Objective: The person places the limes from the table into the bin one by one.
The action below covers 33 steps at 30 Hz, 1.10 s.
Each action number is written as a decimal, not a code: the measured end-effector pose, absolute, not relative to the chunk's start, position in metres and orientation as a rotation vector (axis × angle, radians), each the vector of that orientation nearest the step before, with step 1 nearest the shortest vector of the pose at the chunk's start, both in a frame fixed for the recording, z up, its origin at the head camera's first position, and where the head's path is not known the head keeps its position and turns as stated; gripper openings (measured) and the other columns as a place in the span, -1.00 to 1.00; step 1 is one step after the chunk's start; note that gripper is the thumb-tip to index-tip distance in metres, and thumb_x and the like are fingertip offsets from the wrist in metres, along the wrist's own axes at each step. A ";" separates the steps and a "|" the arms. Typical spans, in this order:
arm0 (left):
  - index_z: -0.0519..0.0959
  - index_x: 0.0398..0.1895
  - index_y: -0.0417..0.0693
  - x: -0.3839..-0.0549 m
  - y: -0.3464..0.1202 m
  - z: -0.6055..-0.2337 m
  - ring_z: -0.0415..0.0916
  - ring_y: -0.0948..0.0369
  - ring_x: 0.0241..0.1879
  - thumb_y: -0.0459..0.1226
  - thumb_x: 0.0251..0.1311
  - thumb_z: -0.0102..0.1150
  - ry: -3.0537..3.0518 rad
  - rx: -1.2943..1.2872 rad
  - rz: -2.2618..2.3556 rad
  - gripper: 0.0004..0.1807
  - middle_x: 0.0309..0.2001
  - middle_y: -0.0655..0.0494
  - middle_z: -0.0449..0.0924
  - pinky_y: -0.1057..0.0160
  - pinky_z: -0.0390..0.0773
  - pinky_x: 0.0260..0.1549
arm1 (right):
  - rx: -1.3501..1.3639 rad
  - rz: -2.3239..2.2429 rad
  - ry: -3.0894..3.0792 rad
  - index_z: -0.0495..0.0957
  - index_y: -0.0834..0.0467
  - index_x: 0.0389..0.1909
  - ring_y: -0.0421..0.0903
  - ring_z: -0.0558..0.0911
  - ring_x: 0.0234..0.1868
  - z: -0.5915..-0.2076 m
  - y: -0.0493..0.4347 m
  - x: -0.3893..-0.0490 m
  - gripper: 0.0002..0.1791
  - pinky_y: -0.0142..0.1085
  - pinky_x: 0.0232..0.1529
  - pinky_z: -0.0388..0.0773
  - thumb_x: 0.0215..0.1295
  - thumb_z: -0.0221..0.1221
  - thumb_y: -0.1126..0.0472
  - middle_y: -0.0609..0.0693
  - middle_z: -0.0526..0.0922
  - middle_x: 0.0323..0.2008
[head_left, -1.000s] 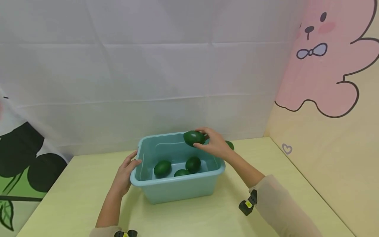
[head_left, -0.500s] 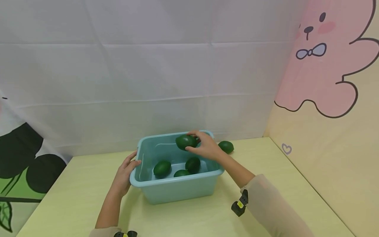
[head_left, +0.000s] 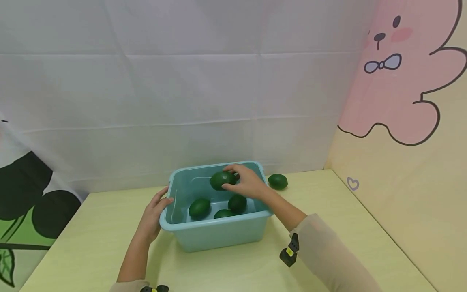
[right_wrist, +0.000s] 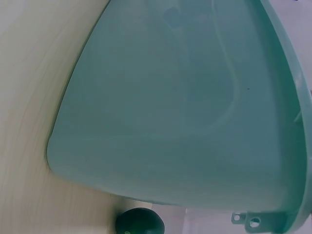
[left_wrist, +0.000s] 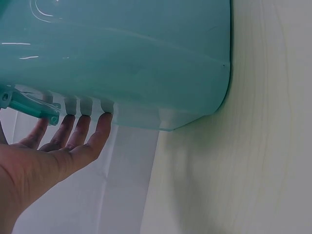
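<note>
Hands, two, well apart: by the left hand [head_left: 151, 217], the left end of a pale blue tub [head_left: 222, 235] is gripped, thumb at the rim, fingertips pressed to the outer wall; by the right hand [head_left: 249, 183], one dark green fruit [head_left: 220, 181] is held between thumb and fingers over the tub's opening. Three similar items are contained in the tub: the left fruit [head_left: 200, 208], the right fruit [head_left: 238, 203] and the front fruit [head_left: 222, 213], the last partly hidden by the front rim. One outer fruit [head_left: 278, 181] is placed on the pale yellow bench [head_left: 73, 235], near the tub's right end. Beige sleeves [head_left: 332, 253] are worn. Behind, a creased white sheet [head_left: 182, 93] is hung; at right, a pink bear [head_left: 405, 85] is pictured.
</note>
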<state>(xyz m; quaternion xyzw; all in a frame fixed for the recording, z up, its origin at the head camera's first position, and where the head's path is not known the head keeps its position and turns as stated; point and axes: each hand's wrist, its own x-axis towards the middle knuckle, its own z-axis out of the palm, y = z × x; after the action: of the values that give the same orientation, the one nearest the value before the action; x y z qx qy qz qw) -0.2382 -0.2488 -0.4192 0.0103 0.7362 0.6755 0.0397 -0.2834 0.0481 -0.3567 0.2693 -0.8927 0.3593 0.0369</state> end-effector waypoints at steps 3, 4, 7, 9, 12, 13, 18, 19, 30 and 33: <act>0.01 0.44 0.08 -0.238 -0.249 -0.419 0.42 0.17 0.02 -0.06 0.38 -0.14 2.258 0.026 2.067 -0.39 0.30 -0.15 0.15 0.22 0.51 -0.11 | 0.848 1.108 -2.729 0.51 0.08 0.05 -0.06 0.55 -0.07 -0.357 0.045 -0.283 -0.63 -0.21 -0.05 0.49 0.23 0.19 0.09 0.04 0.56 0.02; 0.01 0.44 0.08 -0.238 -0.249 -0.419 0.41 0.15 0.03 -0.06 0.38 -0.15 2.260 0.023 2.065 -0.39 0.30 -0.15 0.15 0.22 0.51 -0.11 | 0.852 1.110 -2.725 0.52 0.10 0.02 -0.06 0.55 -0.07 -0.357 0.044 -0.283 -0.67 -0.21 -0.04 0.49 0.25 0.18 0.11 0.05 0.57 0.01; 0.01 0.44 0.09 -0.238 -0.248 -0.419 0.38 0.11 0.07 -0.05 0.38 -0.15 2.267 0.017 2.057 -0.38 0.31 -0.15 0.15 0.22 0.51 -0.10 | 0.855 1.117 -2.720 0.55 0.12 -0.05 -0.04 0.56 -0.08 -0.356 0.042 -0.281 -0.75 -0.19 -0.03 0.49 0.29 0.14 0.17 0.09 0.58 0.00; 0.00 0.45 0.10 -0.238 -0.248 -0.419 0.36 0.08 0.09 -0.04 0.38 -0.15 2.272 0.017 2.050 -0.38 0.31 -0.14 0.14 0.24 0.50 -0.11 | 0.847 1.113 -2.727 0.56 0.12 -0.06 -0.04 0.57 -0.08 -0.356 0.042 -0.281 -0.76 -0.19 -0.03 0.49 0.29 0.13 0.17 0.09 0.58 -0.01; -0.01 0.45 0.10 -0.237 -0.248 -0.419 0.37 0.12 0.07 -0.04 0.38 -0.16 2.276 0.027 2.045 -0.38 0.31 -0.14 0.13 0.30 0.51 -0.15 | 0.834 1.109 -2.740 0.56 0.10 -0.07 -0.05 0.57 -0.08 -0.356 0.044 -0.282 -0.77 -0.21 -0.04 0.49 0.29 0.13 0.15 0.08 0.59 -0.02; -0.01 0.45 0.09 -0.237 -0.249 -0.419 0.38 0.13 0.06 -0.04 0.39 -0.16 2.276 0.031 2.045 -0.38 0.30 -0.14 0.13 0.31 0.51 -0.16 | 0.826 1.109 -2.744 0.57 0.10 -0.07 -0.06 0.57 -0.08 -0.356 0.045 -0.283 -0.77 -0.22 -0.04 0.49 0.29 0.14 0.15 0.06 0.59 -0.03; 0.01 0.44 0.06 -0.237 -0.249 -0.420 0.43 0.19 0.01 -0.05 0.38 -0.15 2.276 0.045 2.060 -0.38 0.27 -0.16 0.17 0.28 0.52 -0.16 | 0.792 1.143 -2.749 0.57 0.10 -0.08 -0.03 0.57 -0.09 -0.353 0.051 -0.285 -0.77 -0.24 -0.06 0.50 0.28 0.14 0.14 0.04 0.61 -0.04; 0.01 0.44 0.06 -0.237 -0.248 -0.420 0.43 0.19 0.01 -0.05 0.38 -0.15 2.275 0.043 2.063 -0.38 0.27 -0.15 0.17 0.28 0.52 -0.16 | 0.793 1.143 -2.752 0.57 0.10 -0.07 -0.02 0.57 -0.08 -0.351 0.052 -0.285 -0.76 -0.24 -0.06 0.51 0.29 0.14 0.14 0.04 0.61 -0.04; 0.00 0.44 0.08 -0.237 -0.248 -0.419 0.36 0.08 0.08 -0.06 0.38 -0.16 2.279 0.035 2.055 -0.39 0.31 -0.15 0.13 0.27 0.49 -0.16 | 0.757 1.098 -2.774 0.55 0.10 -0.01 -0.05 0.57 -0.05 -0.343 0.067 -0.285 -0.72 -0.23 -0.08 0.52 0.31 0.11 0.11 0.00 0.60 -0.01; 0.00 0.45 0.08 -0.237 -0.248 -0.419 0.36 0.07 0.09 -0.06 0.38 -0.16 2.275 0.030 2.057 -0.39 0.31 -0.15 0.13 0.28 0.49 -0.16 | 0.739 1.108 -2.774 0.55 0.10 -0.02 -0.04 0.57 -0.06 -0.342 0.070 -0.285 -0.73 -0.24 -0.10 0.53 0.31 0.11 0.12 0.01 0.61 -0.02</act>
<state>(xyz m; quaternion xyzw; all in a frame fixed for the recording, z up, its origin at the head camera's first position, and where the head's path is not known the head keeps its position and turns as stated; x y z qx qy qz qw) -0.2369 -0.2479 -0.4191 0.0098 0.7412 0.6701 0.0372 -0.2848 0.0702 -0.3421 0.2400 -0.9011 0.3598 0.0323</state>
